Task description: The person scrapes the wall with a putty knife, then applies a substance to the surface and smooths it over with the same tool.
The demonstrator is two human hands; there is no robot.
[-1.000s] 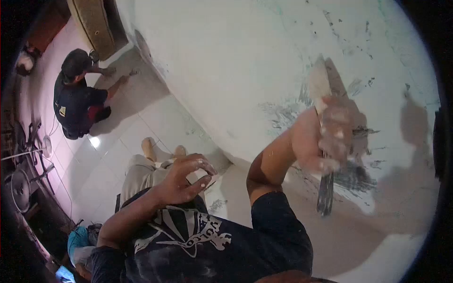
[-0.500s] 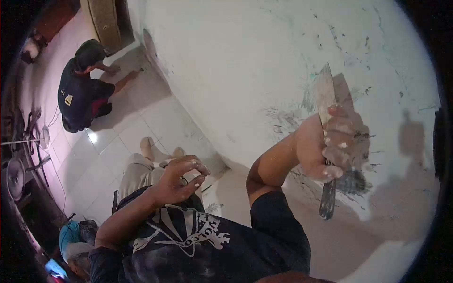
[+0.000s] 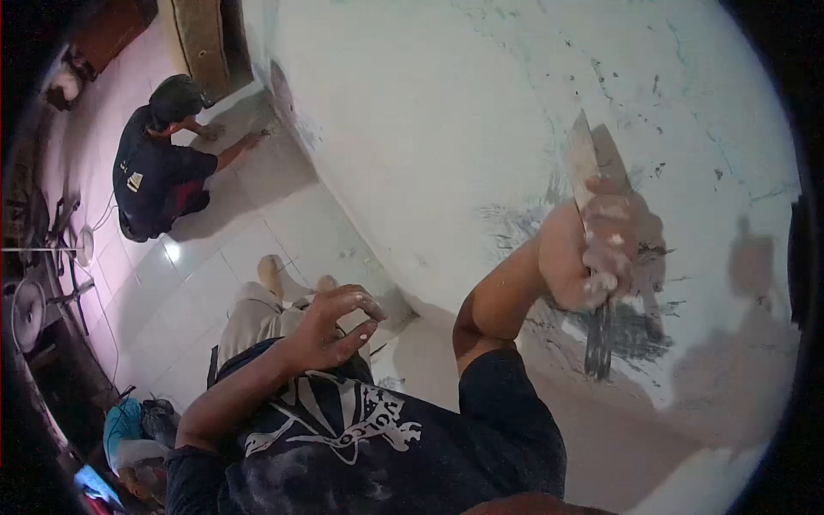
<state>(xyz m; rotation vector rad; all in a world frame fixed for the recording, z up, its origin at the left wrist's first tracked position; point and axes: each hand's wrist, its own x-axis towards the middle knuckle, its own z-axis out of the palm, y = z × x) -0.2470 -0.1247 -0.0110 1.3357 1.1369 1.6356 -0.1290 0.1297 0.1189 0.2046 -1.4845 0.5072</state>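
My right hand is closed around a putty knife, its pale blade pressed flat against the white wall and its dark handle sticking out below my fist. Grey scrape marks and dark patches spread over the wall around the hand. My left hand hovers with fingers spread and curled over my bent knee, holding nothing. White smears cover the fingers of both hands.
Another person in a dark shirt crouches at the base of the same wall, at the far left. White floor tiles run between us. Fans and a stand crowd the left edge; cloth items lie at lower left.
My right hand with the putty knife slid a little up and left along the wall. My left hand stays about where it was, fingers slightly more spread.
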